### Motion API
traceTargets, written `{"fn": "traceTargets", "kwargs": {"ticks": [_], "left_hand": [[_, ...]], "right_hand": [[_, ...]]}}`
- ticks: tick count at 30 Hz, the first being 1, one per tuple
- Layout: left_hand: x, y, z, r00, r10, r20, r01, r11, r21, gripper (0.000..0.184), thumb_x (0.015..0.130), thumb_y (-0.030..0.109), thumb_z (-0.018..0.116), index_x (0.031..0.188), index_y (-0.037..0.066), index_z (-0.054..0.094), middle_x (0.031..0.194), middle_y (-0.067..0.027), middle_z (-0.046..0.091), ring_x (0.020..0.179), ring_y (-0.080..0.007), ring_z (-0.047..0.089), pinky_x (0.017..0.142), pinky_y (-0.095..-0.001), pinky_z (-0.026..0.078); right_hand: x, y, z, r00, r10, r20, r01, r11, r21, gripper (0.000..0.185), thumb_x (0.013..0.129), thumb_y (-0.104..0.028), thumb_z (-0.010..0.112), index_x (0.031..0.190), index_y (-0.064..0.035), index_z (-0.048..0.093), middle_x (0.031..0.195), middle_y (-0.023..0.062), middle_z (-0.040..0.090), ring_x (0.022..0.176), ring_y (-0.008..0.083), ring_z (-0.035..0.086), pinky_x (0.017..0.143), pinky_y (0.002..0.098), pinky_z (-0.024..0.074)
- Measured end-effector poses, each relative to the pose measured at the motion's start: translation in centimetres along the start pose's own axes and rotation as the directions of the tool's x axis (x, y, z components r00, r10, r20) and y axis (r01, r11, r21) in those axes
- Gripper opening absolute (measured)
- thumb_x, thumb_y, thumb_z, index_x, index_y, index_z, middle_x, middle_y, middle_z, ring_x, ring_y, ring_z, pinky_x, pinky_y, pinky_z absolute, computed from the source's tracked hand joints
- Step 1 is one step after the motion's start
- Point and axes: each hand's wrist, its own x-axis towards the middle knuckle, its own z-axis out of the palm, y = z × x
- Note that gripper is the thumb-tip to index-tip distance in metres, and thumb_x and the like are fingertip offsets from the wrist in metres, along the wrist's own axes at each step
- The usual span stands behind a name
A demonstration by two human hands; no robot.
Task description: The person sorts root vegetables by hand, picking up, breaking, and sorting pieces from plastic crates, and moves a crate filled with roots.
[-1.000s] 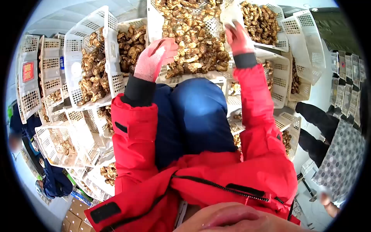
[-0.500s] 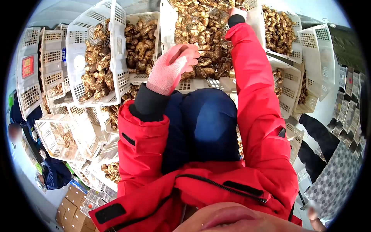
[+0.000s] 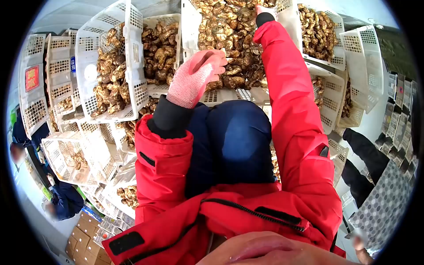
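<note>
**Two hands at a crate of knobbly mushrooms**

The mushrooms (image 3: 234, 44) lie heaped in the middle crate (image 3: 190, 24), their stubby stems and rounded caps mottled cream and dark brown, with a rough, slightly shiny skin. The middle crate itself is pale, stiff plastic, its near wall pierced by a grid of small square holes.

The left hand (image 3: 196, 78), pinkish with a grainy, knit-like surface, hangs over the near left corner of the middle crate. Its fingers are curled inward towards the thumb; whether anything is pinched between them cannot be told. The right hand (image 3: 266, 11) reaches to the far right part of the middle crate, among the mushrooms; its fingers are mostly out of sight, so its grip cannot be told.

Black cuffs end the smooth red sleeves (image 3: 291, 84), and dark blue trousers (image 3: 240, 137) with a soft sheen cover the knees just below the middle crate.

Left of the middle crate stands a tall, perforated crate (image 3: 89, 73) of similar mushrooms. Right of it, beyond another filled crate, leans a translucent box (image 3: 363, 70). Well apart, at the lower left, are square-edged brown cartons (image 3: 84, 238); at the lower right, a dotted grey cloth (image 3: 385, 198).
</note>
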Motion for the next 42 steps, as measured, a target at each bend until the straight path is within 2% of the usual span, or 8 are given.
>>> {"fn": "traceTargets", "kwargs": {"ticks": [4, 9, 18, 19, 22, 25, 32, 42], "left_hand": [[0.1, -0.3, -0.3, 0.999, 0.022, 0.029, -0.021, 0.999, -0.023, 0.039, 0.088, 0.027, 0.039, 0.115, -0.002, 0.044, 0.105, -0.014, 0.055, 0.094, -0.0194, 0.054, 0.081, -0.0292, 0.042], [0.1, -0.6, -0.4, 0.999, 0.031, 0.018, -0.029, 0.995, -0.101, 0.034, 0.087, 0.024, 0.045, 0.11, 0.001, 0.047, 0.102, -0.0113, 0.055, 0.09, -0.0169, 0.054, 0.077, -0.0267, 0.042], [0.1, -0.1, -0.1, 1.0, 0.006, -0.001, -0.006, 0.999, -0.034, 0.035, 0.088, 0.024, 0.043, 0.112, -0.001, 0.046, 0.103, -0.0131, 0.055, 0.091, -0.0178, 0.054, 0.079, -0.0274, 0.042], [0.2, -0.2, -0.1, 1.0, 0.011, 0.002, -0.011, 1.0, -0.013, 0.038, 0.088, 0.026, 0.042, 0.114, -0.002, 0.045, 0.105, -0.0143, 0.054, 0.093, -0.019, 0.053, 0.081, -0.0285, 0.042], [0.4, -0.6, -0.2, 1.0, 0.017, -0.006, -0.017, 0.999, -0.04, 0.038, 0.088, 0.024, 0.042, 0.114, -0.003, 0.044, 0.106, -0.0146, 0.054, 0.094, -0.0194, 0.054, 0.082, -0.0287, 0.042], [0.5, -0.9, -0.7, 0.996, 0.089, -0.018, -0.09, 0.985, -0.149, 0.032, 0.087, 0.02, 0.045, 0.111, -0.001, 0.046, 0.099, -0.0115, 0.057, 0.087, -0.0175, 0.056, 0.076, -0.0268, 0.044], [1.1, -1.7, -1.7, 0.982, 0.186, -0.013, -0.184, 0.955, -0.234, 0.044, 0.085, 0.023, 0.048, 0.121, 0.001, 0.036, 0.114, -0.0146, 0.048, 0.098, -0.0239, 0.051, 0.083, -0.033, 0.042], [-0.2, -1.1, -0.6, 0.954, 0.292, 0.062, -0.275, 0.941, -0.2, 0.044, 0.081, 0.016, 0.052, 0.12, 0.0, 0.039, 0.081, 0.0017, 0.046, 0.078, -0.0117, 0.048, 0.079, -0.0274, 0.041]], "right_hand": [[0.3, 3.0, 4.2, 0.927, 0.004, 0.375, -0.329, 0.489, 0.808, 0.013, 0.069, -0.002, 0.064, 0.078, 0.0016, 0.056, 0.071, 0.0107, 0.057, 0.063, 0.0206, 0.058, 0.048, 0.0295, 0.0508], [-1.3, 1.8, 2.7, 0.976, 0.054, 0.213, -0.08, 0.99, 0.116, 0.054, 0.06, -0.045, 0.061, 0.09, 0.0002, 0.062, 0.095, 0.017, 0.061, 0.092, 0.0255, 0.058, 0.077, 0.034, 0.0448], [-3.2, -0.2, -0.8, 0.943, 0.147, 0.297, -0.326, 0.575, 0.751, 0.062, 0.064, -0.049, 0.059, 0.102, -0.0005, 0.057, 0.094, 0.0156, 0.061, 0.084, 0.0253, 0.06, 0.072, 0.0356, 0.0475], [0.7, 2.4, 2.2, 0.985, -0.066, 0.158, 0.036, 0.982, 0.188, 0.045, 0.072, -0.04, 0.056, 0.1, -0.0046, 0.057, 0.077, 0.0128, 0.062, 0.066, 0.0221, 0.061, 0.05, 0.0313, 0.048], [-2.0, 2.5, -0.1, 0.825, -0.21, 0.525, -0.401, 0.436, 0.805, 0.026, 0.081, -0.028, 0.049, 0.093, -0.0055, 0.053, 0.068, 0.0129, 0.061, 0.043, 0.0174, 0.052, 0.034, 0.0266, 0.0352], [-5.8, 2.5, -5.1, 0.588, -0.519, 0.62, -0.526, 0.337, 0.781, 0.023, 0.085, -0.023, 0.046, 0.098, -0.0055, 0.051, 0.072, 0.0143, 0.06, 0.045, 0.0144, 0.048, 0.036, 0.0243, 0.0359], [-17.5, 2.7, -19.0, 0.325, -0.737, 0.593, -0.3, 0.514, 0.804, 0.021, 0.085, -0.025, 0.039, 0.071, -0.0095, 0.042, 0.055, 0.0037, 0.047, 0.044, 0.0074, 0.042, 0.045, 0.0205, 0.037], [-22.7, 2.9, -22.8, 0.135, -0.661, 0.738, -0.339, 0.669, 0.662, 0.035, 0.085, -0.025, 0.047, 0.108, 0.001, 0.043, 0.084, 0.0111, 0.059, 0.066, 0.0159, 0.06, 0.05, 0.0235, 0.0466]]}}
